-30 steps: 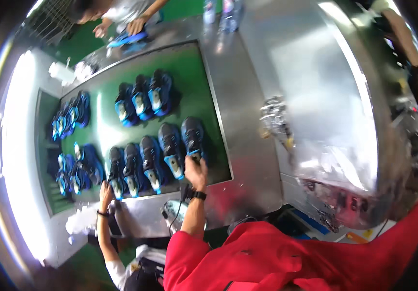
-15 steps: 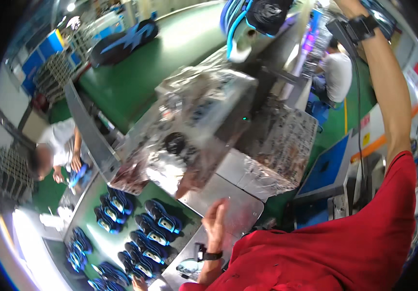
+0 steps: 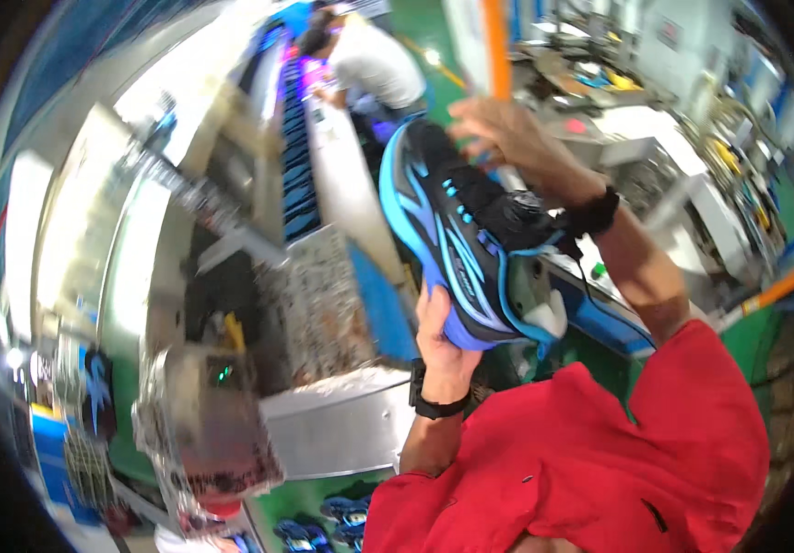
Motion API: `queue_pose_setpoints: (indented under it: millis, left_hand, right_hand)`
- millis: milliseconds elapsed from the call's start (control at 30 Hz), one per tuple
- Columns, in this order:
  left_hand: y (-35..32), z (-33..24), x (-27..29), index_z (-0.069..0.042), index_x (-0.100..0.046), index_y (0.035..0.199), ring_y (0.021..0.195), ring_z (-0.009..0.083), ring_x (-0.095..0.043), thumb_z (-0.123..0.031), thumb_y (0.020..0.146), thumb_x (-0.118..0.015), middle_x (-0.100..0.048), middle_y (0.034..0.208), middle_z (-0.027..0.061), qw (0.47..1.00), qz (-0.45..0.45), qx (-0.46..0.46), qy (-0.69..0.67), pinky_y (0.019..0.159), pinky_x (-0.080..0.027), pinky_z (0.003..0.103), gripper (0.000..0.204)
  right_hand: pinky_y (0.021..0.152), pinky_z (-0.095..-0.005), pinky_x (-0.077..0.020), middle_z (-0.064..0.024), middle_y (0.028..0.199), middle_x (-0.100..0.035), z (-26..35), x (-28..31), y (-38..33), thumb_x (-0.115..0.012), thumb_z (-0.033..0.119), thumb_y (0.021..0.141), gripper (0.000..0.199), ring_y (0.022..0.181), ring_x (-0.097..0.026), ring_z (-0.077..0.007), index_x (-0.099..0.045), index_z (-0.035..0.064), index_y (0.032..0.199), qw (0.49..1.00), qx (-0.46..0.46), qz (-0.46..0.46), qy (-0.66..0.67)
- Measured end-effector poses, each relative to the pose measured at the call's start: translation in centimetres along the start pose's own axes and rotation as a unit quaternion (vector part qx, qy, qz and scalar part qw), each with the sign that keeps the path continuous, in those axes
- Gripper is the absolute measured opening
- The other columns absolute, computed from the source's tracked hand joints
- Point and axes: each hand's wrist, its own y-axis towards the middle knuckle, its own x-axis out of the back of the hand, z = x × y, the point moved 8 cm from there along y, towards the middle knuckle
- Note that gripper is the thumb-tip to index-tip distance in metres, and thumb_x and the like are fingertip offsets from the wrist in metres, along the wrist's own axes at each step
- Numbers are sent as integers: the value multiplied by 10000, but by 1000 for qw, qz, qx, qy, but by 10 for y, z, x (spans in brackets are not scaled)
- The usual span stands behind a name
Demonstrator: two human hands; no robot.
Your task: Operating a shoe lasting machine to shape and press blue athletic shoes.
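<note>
1. A black and blue sports shoe (image 3: 457, 244) was held up between both hands, above the red-sleeved arms and in front of the metal-clad machine (image 3: 231, 369).
2. The left hand (image 3: 441, 336) was cupped under the shoe's heel end, its fingers curled and pressed against the purple-blue sole; a dark watch was worn on that wrist.
3. The right hand (image 3: 507, 138) was laid over the upper side of the shoe near the laces, the fingers bent loosely around it rather than clenched; how firmly it was gripped could not be told.
4. The shoe's long axis was set slanting, with the toe pointed up and to the left and the heel down and to the right.
5. A row of blue shoes (image 3: 300, 147) was seen on the long line behind, where another person in a white shirt (image 3: 374, 64) was bent over.
</note>
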Motion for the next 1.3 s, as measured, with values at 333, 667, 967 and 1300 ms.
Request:
queue_pose_setpoints:
  millis: [333,667,967,1300]
  left_hand:
    - [54,226,-82,71,-345,1521,1215,231,-572,-101,963,-621,-561,1379,156,973,69,79,208,1074,-426,360,646]
    - [61,449,-166,42,-324,1545,1315,232,-499,-348,1023,-585,-495,1469,179,842,249,234,418,1128,-367,360,702]
    - [258,671,-143,62,-680,1169,1053,286,-683,-379,815,-794,-715,1119,218,707,181,107,675,933,-516,369,577]
    - [330,725,-93,-7,-648,734,755,356,-700,-146,710,-737,-702,777,193,741,122,111,651,691,-537,447,167]
  right_hand:
    - [901,-263,-496,-34,1120,-668,-120,186,-249,-814,177,787,589,989,-609,-110,-585,41,1312,907,-50,-382,168]
    - [976,-297,-472,-59,1155,-650,-166,368,-428,-848,150,677,682,1043,-596,-151,-599,24,1300,800,-147,-575,89]
    - [967,-289,-487,-58,1176,-645,-112,456,-505,-754,48,688,655,1035,-621,-144,-575,6,1317,716,-70,-689,-83]
    - [862,-272,-516,-64,1050,-687,-111,569,-470,-762,109,692,585,920,-632,-135,-622,-22,1245,645,-209,-689,-258]
